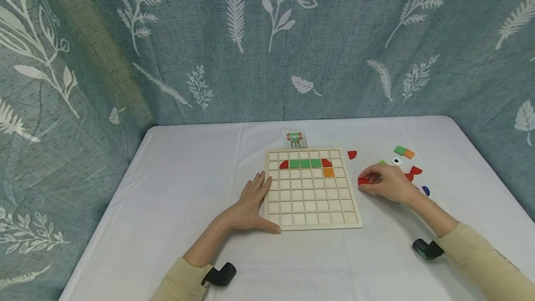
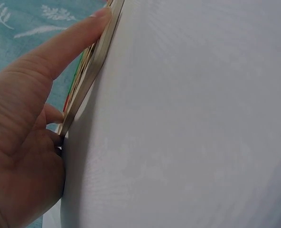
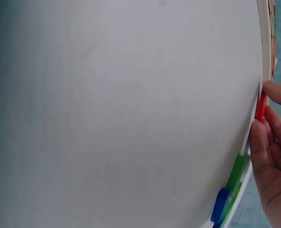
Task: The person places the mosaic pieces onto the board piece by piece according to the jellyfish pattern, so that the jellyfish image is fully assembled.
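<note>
A pale wooden grid board (image 1: 309, 206) lies on the white cloth. On its upper rows sit green square tiles (image 1: 305, 163), a red quarter-round tile (image 1: 284, 165) at the left, another at the right, and an orange square tile (image 1: 329, 172) below that one. My left hand (image 1: 246, 208) rests against the board's left edge, fingers extended, thumb at the near corner. Right of the board, my right hand (image 1: 388, 182) pinches a red tile (image 3: 261, 107) between thumb and fingers, close to the cloth. Its full shape is partly hidden.
A small pattern card (image 1: 294, 139) lies behind the board. Loose pieces are scattered around the right hand: a red tile (image 1: 352, 154), a green tile (image 1: 400, 150), an orange one (image 1: 409, 153), a white eye disc (image 1: 397, 161) and a blue piece (image 1: 426, 191).
</note>
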`<act>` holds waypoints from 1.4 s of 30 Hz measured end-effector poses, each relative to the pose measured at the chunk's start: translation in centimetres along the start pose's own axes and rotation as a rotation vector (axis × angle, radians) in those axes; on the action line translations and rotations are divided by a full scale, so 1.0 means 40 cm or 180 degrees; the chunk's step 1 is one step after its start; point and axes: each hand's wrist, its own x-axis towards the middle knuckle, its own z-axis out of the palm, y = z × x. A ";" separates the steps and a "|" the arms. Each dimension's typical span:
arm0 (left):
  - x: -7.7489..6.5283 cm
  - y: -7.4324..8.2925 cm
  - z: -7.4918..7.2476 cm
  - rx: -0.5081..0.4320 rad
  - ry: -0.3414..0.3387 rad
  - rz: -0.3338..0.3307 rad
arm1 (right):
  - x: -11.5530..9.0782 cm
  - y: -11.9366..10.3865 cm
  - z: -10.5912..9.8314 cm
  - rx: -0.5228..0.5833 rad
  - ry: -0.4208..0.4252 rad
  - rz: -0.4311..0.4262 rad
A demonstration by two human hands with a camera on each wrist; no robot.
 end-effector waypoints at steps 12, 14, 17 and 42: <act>0.001 0.000 0.001 -0.0019 0.0008 0.0000 | 0.050 -0.088 0.058 0.0365 -0.0097 -0.0378; 0.001 -0.001 0.001 -0.0012 0.0008 -0.0003 | 0.057 -0.095 0.067 0.0381 -0.0121 -0.0497; 0.002 -0.002 0.002 0.0004 -0.0010 -0.0005 | 0.064 -0.103 0.076 0.0374 -0.0149 -0.0617; 0.001 -0.005 0.003 0.0036 -0.0005 -0.0009 | 0.068 -0.105 0.092 0.0492 -0.0099 -0.0643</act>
